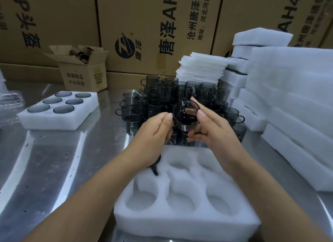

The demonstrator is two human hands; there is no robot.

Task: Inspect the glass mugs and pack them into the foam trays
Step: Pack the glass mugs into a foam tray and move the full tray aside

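Left hand (155, 129) pinches a smoky grey glass mug (185, 116), right hand (211, 131) grips its rim, above a white foam tray (180, 223).

A person holds a smoky glass mug (182, 120) tilted, mouth toward the camera, above the far edge of a white foam tray (180, 222). The right grip (210, 131) holds it with the thumb on the near rim, the forefinger at the far rim and the other fingers curled beneath. The left grip (153, 131) pinches at the mug's left side. The tray has six round pockets, and a dark handle (155, 168) shows by the left wrist. Behind stands a cluster of mugs (162, 92) on the steel worktop (54, 160). A filled tray (50, 123) lies left. Foam sheets (201, 67) and stacked foam trays (297, 101) stand right, before printed cartons (144, 16).
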